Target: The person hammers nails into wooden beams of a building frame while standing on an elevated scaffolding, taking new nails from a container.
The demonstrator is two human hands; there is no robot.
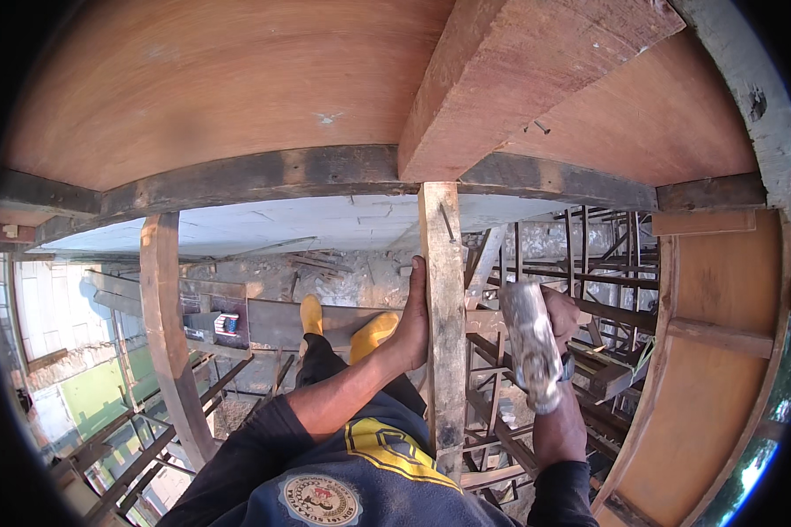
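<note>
Hands are being used on the upright wooden post (pixel 442 325) under the dark beam (pixel 325 171): the left hand (pixel 413 316) is being pressed flat and open against it, the right hand (pixel 561 318) is being closed around a hammer (pixel 530 344), so fixing appears unfinished.

Grey plank (pixel 277 323) is running crosswise below, serving as the standing platform. Two yellow boots (pixel 371 334) are resting directly on it, one set further along than the other. A small dark box with red and blue markings (pixel 220 325) is sitting at the plank's left end, near a thick wooden post (pixel 171 342). Under the plank, thin scaffold poles (pixel 141 457) are crossing at angles. Rubble and grey ground (pixel 343 277) are showing beyond the plank; detail there is too blurred to tell.
</note>
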